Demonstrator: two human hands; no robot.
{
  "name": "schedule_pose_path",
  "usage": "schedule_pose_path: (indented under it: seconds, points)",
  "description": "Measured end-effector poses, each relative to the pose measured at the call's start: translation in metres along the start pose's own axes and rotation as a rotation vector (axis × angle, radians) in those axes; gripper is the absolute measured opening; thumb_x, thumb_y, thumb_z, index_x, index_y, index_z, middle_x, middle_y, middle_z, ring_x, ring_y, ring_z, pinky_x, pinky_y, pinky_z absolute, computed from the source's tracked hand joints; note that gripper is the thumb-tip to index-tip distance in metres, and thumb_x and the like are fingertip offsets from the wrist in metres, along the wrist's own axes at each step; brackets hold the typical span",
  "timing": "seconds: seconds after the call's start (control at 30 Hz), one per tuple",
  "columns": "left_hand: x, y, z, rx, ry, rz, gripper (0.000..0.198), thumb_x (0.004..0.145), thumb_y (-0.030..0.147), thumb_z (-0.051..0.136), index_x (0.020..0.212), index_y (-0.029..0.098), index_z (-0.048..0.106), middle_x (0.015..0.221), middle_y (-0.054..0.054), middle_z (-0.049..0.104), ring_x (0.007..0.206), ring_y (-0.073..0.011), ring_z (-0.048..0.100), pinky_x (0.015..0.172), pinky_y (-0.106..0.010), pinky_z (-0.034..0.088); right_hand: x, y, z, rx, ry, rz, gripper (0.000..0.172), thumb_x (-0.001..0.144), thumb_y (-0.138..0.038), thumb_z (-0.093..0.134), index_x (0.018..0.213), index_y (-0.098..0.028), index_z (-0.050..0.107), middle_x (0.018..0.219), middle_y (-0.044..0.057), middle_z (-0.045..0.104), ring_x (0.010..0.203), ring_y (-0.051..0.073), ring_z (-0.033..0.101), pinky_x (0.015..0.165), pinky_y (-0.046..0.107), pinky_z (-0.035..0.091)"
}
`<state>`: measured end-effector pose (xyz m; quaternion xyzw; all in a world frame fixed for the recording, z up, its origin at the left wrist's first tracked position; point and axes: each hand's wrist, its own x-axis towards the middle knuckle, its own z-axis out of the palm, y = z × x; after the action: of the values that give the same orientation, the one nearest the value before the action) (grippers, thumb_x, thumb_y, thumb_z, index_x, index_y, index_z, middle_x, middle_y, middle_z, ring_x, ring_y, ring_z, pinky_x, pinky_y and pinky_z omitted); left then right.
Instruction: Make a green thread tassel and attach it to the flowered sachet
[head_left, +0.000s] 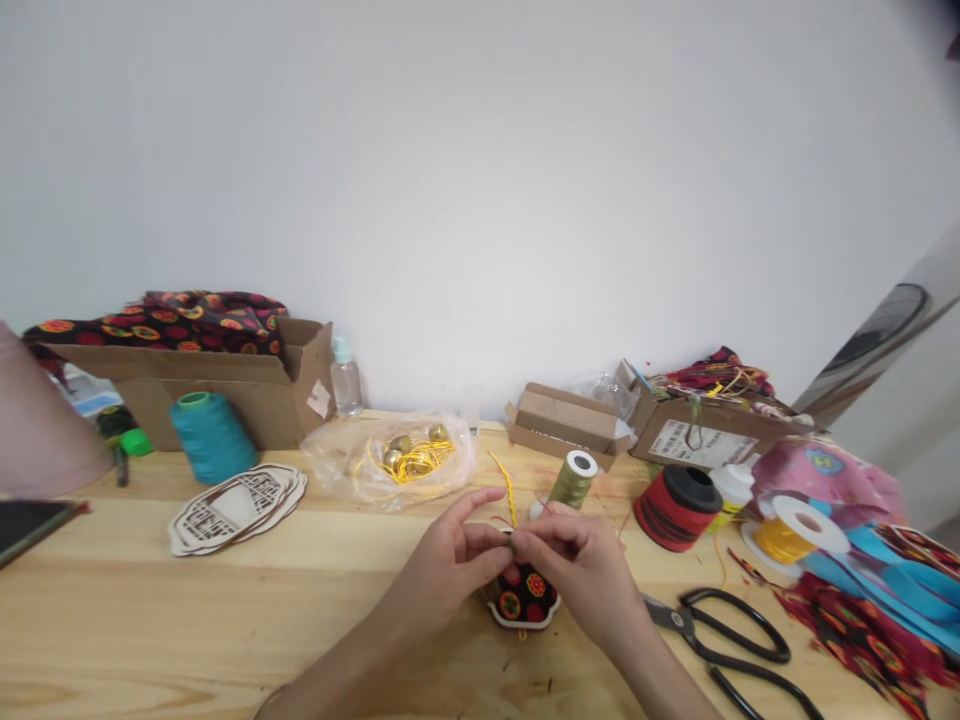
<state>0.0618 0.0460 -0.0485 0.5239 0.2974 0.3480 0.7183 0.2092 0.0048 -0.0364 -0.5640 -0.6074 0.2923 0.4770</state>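
Both hands meet over a small shaped piece (523, 604) with black flowered fabric and a pale scalloped edge, lying on the table. My left hand (457, 550) pinches thumb against fingers at its top edge, with the index finger raised. Right beside it my right hand (581, 565) pinches at the same spot. Whatever sits between the fingertips is too small to make out; a thin reddish thread shows near them. A twisted yellow cord (508, 487) sticks up behind the fingers. An olive thread spool (574, 480) stands just beyond my right hand.
Black-handled scissors (739, 640) lie right of my right arm. Farther right are a red-black ribbon roll (677, 507), a yellow cord spool (796, 535) and fabric scraps (847, 640). Leftward are a bag of bells (390, 465), wooden cutouts (236, 510), a teal thread cone (212, 437) and a box (217, 400).
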Motion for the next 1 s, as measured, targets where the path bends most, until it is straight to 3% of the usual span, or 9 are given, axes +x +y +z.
schedule_pose_path:
  seconds: [0.1, 0.17, 0.23, 0.33, 0.5, 0.6, 0.7, 0.83, 1.0]
  points:
    - [0.000, 0.007, -0.002, 0.069, 0.272, 0.092, 0.037, 0.062, 0.028, 0.069, 0.095, 0.017, 0.055, 0.085, -0.002, 0.064, 0.081, -0.0148, 0.056, 0.074, -0.024, 0.040, 0.003, -0.001, -0.004, 0.020, 0.087, 0.004, 0.022, 0.069, -0.032, 0.060, 0.059, -0.015, 0.069, 0.049, -0.002, 0.042, 0.048, 0.010, 0.037, 0.044, 0.022, 0.031]
    - [-0.001, 0.011, -0.002, 0.158, 0.382, 0.140, 0.022, 0.064, 0.035, 0.066, 0.073, 0.014, 0.062, 0.065, 0.002, 0.059, 0.066, -0.0111, 0.052, 0.063, -0.019, 0.038, 0.004, -0.002, -0.006, 0.009, 0.123, -0.029, 0.021, 0.069, -0.030, 0.059, 0.058, -0.014, 0.068, 0.049, -0.003, 0.039, 0.047, 0.009, 0.036, 0.044, 0.021, 0.031]
    - [-0.004, 0.011, 0.001, 0.172, 0.295, 0.057, 0.030, 0.068, 0.040, 0.062, 0.057, 0.012, 0.062, 0.045, 0.005, 0.045, 0.047, -0.0065, 0.040, 0.048, -0.018, 0.031, 0.004, -0.002, -0.006, -0.023, 0.136, -0.078, 0.021, 0.070, -0.028, 0.058, 0.060, -0.014, 0.069, 0.049, -0.003, 0.039, 0.047, 0.009, 0.037, 0.044, 0.021, 0.031]
    - [-0.009, 0.002, 0.009, -0.130, 0.036, -0.211, 0.039, 0.072, 0.046, 0.056, 0.063, 0.009, 0.064, 0.047, 0.006, 0.040, 0.038, -0.0017, 0.025, 0.039, -0.016, 0.019, 0.002, -0.001, -0.004, -0.106, 0.121, -0.171, 0.019, 0.074, -0.025, 0.056, 0.064, -0.016, 0.069, 0.050, -0.003, 0.040, 0.049, 0.010, 0.040, 0.044, 0.020, 0.032]
    - [-0.012, -0.008, 0.019, -0.793, -0.136, -0.478, 0.038, 0.078, 0.044, 0.050, 0.083, 0.009, 0.062, 0.065, 0.000, 0.053, 0.052, -0.0043, 0.047, 0.046, -0.013, 0.034, -0.007, -0.001, -0.002, -0.358, -0.018, -0.369, 0.023, 0.081, -0.025, 0.049, 0.072, -0.019, 0.069, 0.057, -0.001, 0.045, 0.051, 0.009, 0.045, 0.045, 0.018, 0.032]
    - [-0.012, -0.007, 0.018, -0.951, -0.115, -0.525, 0.028, 0.078, 0.032, 0.054, 0.088, 0.006, 0.060, 0.067, -0.002, 0.057, 0.061, -0.0082, 0.054, 0.057, -0.016, 0.041, -0.013, -0.004, -0.001, -0.490, -0.066, -0.422, 0.025, 0.083, -0.027, 0.048, 0.069, -0.019, 0.066, 0.056, -0.002, 0.048, 0.048, 0.007, 0.045, 0.043, 0.017, 0.031]
    - [-0.012, -0.006, 0.014, -0.954, -0.043, -0.582, 0.019, 0.075, 0.024, 0.060, 0.086, 0.008, 0.061, 0.071, -0.003, 0.061, 0.060, -0.0096, 0.055, 0.061, -0.021, 0.043, -0.016, -0.010, 0.001, -0.531, -0.032, -0.438, 0.032, 0.084, -0.027, 0.045, 0.056, -0.017, 0.056, 0.048, -0.004, 0.049, 0.043, 0.005, 0.044, 0.041, 0.016, 0.029]
    - [-0.013, -0.005, 0.009, -0.884, 0.027, -0.666, 0.021, 0.070, 0.024, 0.065, 0.087, 0.012, 0.060, 0.071, -0.001, 0.062, 0.057, -0.0098, 0.055, 0.058, -0.023, 0.042, -0.017, -0.022, 0.003, -0.642, 0.080, -0.685, 0.044, 0.089, -0.027, 0.035, 0.047, -0.017, 0.045, 0.042, -0.004, 0.047, 0.037, 0.006, 0.040, 0.040, 0.019, 0.027]
    - [-0.016, 0.004, 0.012, -0.903, -0.033, -0.679, 0.021, 0.069, 0.023, 0.066, 0.086, 0.012, 0.061, 0.062, 0.001, 0.059, 0.050, -0.0070, 0.052, 0.050, -0.018, 0.036, -0.025, -0.021, 0.010, -0.777, 0.185, -0.863, 0.043, 0.088, -0.022, 0.035, 0.047, -0.018, 0.045, 0.038, -0.005, 0.048, 0.032, 0.006, 0.039, 0.036, 0.021, 0.025]
